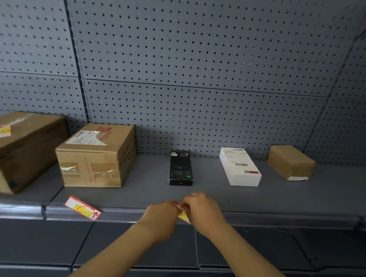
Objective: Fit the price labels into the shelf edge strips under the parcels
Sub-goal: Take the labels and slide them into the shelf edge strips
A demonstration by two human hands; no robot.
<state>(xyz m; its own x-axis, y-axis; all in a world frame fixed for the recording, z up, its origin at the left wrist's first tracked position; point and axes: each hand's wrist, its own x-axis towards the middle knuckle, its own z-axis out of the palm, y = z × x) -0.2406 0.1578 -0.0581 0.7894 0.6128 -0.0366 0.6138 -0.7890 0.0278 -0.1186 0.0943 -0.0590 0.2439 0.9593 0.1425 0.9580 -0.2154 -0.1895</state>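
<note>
two hands [163, 217] [202, 209] pinch one label [181, 212]; five parcels [100, 155] behind.

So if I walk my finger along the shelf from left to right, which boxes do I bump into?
big brown box → taped cardboard box → black box → white box → small brown parcel
</note>
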